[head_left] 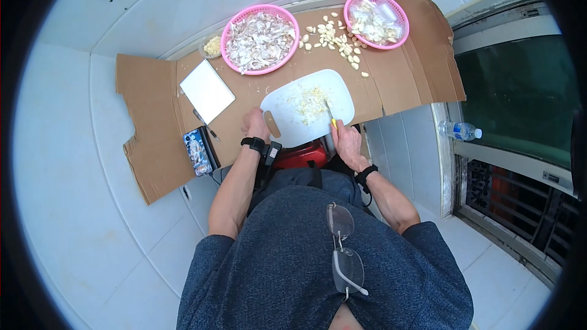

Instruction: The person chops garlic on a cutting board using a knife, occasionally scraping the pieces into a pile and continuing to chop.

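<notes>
My right hand (348, 145) is closed around the yellow handle of a small knife (334, 123), its blade lying over chopped garlic (313, 103). The garlic is spread in small bits on a white cutting board (291, 92). My left hand (255, 124) is at the board's left end, beside the handle slot, with its fingers curled at the edge; the fingertips are partly hidden. Beyond the board, several whole peeled garlic cloves (330, 36) lie loose on the cardboard.
Cardboard (249, 95) covers the table. A pink basket of garlic skins (226, 55), a small bowl of minced garlic (212, 47) and another pink basket with bagged garlic (406, 29) stand behind. At left lie a notebook (208, 91), pen (211, 132) and phone (197, 151). A water bottle (460, 131) is at right.
</notes>
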